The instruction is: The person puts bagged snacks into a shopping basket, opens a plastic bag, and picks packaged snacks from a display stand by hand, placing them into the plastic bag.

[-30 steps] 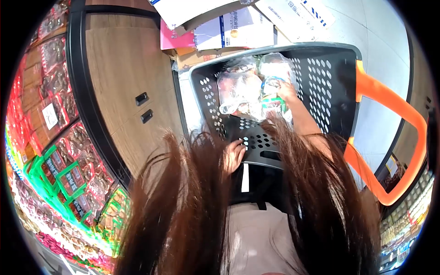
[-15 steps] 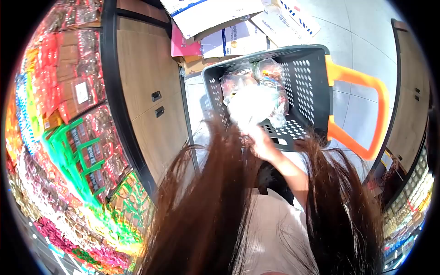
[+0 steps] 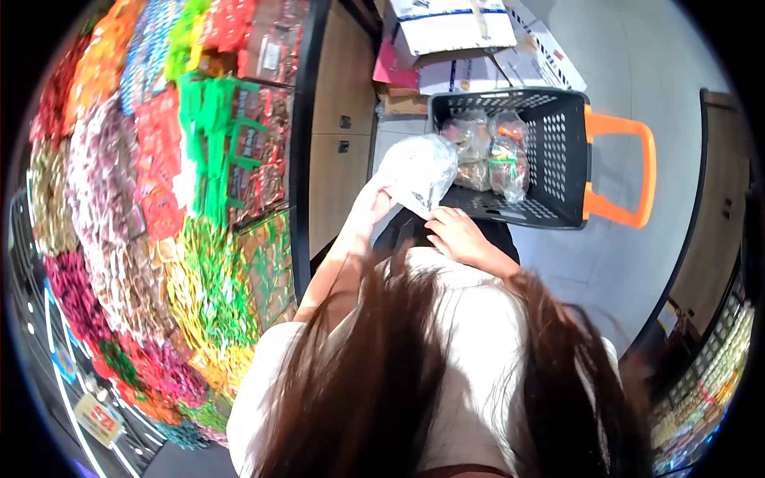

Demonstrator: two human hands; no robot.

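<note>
bag (image 3: 418, 169) points narrow end nearward, long axis fore-aft; half-curled left hand (image 3: 371, 204) grips its side, half-curled right hand (image 3: 462, 237) pinches tip.

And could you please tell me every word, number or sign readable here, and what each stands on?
No text reads with certainty.
Cardboard boxes: blue print, too blurred.
Sign card, lower left: large figures, too blurred.
Green-trimmed packets: lettering, too small.
Clear plastic bag held up: none legible.
Bagged goods in the shopping basket: none legible.
</note>
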